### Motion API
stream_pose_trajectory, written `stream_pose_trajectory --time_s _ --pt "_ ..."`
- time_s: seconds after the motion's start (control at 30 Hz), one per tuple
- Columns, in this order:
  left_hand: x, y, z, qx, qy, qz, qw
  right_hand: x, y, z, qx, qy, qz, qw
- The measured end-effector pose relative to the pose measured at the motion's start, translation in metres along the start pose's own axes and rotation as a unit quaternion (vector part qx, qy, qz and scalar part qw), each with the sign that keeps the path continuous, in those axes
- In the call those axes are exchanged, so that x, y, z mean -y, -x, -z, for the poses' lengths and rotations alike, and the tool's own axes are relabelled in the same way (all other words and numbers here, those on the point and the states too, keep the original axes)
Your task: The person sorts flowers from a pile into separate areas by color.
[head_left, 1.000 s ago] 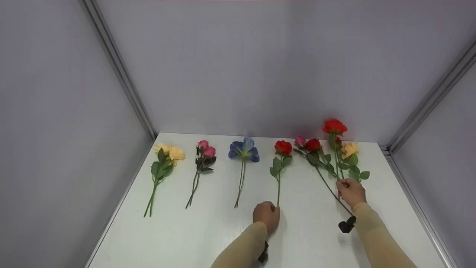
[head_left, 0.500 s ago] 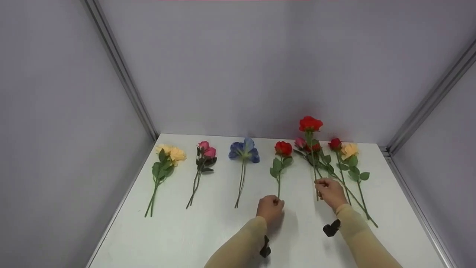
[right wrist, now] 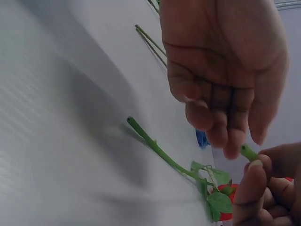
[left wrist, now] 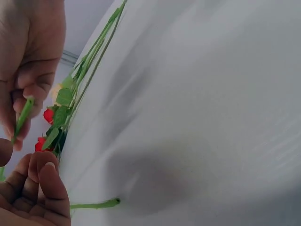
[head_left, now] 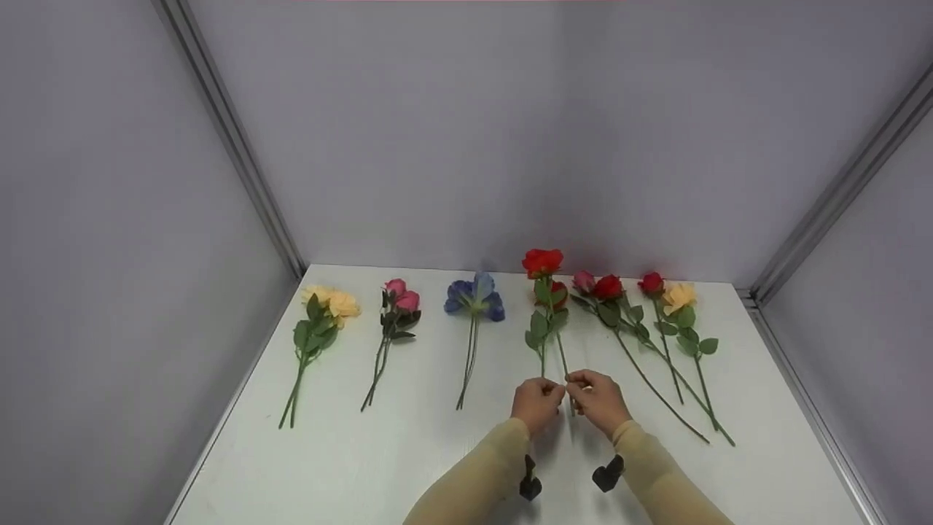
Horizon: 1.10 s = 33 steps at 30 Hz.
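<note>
The right hand (head_left: 596, 399), now beside the left hand (head_left: 536, 403), has brought the red rose (head_left: 543, 262) it pinches over the lower rose (head_left: 558, 287) on the counter (head_left: 350, 474), seemingly pairing reds, though whether the left grips a stem is unclear.

Beside the left grip (head_left: 536, 405), the right grip (head_left: 599, 401) is pinching a red flower (head_left: 542, 261); yellow flowers (head_left: 341, 301) are lying near the far left corner of the bench (head_left: 350, 467).

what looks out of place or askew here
On the right, a pink flower, two red flowers and a yellow flower lie mixed, some stems crossing. That looks untidy against the neat yellow bunch, pink bunch and blue bunch at left. Nothing looks damaged.
</note>
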State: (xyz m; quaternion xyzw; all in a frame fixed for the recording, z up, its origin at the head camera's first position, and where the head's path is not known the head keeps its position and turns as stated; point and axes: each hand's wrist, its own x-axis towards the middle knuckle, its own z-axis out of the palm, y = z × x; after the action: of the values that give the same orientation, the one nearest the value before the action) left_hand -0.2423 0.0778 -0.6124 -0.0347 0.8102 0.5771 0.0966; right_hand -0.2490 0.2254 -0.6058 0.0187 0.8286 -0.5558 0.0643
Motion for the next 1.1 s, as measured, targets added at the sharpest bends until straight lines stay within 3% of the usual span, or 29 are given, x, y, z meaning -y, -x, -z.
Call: stream_pose_trajectory --time_s 0.23,0.47,0.73,0.9,1.1 --pt "0.010 0.003 0.000 0.003 -0.005 0.015 0.9999 -0.008 0.008 -0.019 0.002 0.012 0.003 1.000" --pt "0.020 0.010 -0.001 0.034 0.013 0.019 0.9992 -0.010 0.007 -0.024 -0.006 0.028 -0.008 1.000" --pt "0.029 0.016 0.000 0.041 0.008 -0.007 0.9991 -0.016 0.000 -0.025 0.012 0.032 -0.031 0.999" --pt "0.032 0.016 -0.001 0.010 -0.077 -0.035 0.9964 -0.019 -0.003 -0.030 0.014 0.028 -0.050 0.998" --pt "0.038 0.016 -0.008 -0.066 -0.206 -0.088 0.9723 -0.025 -0.006 -0.034 -0.007 0.062 -0.060 0.996"
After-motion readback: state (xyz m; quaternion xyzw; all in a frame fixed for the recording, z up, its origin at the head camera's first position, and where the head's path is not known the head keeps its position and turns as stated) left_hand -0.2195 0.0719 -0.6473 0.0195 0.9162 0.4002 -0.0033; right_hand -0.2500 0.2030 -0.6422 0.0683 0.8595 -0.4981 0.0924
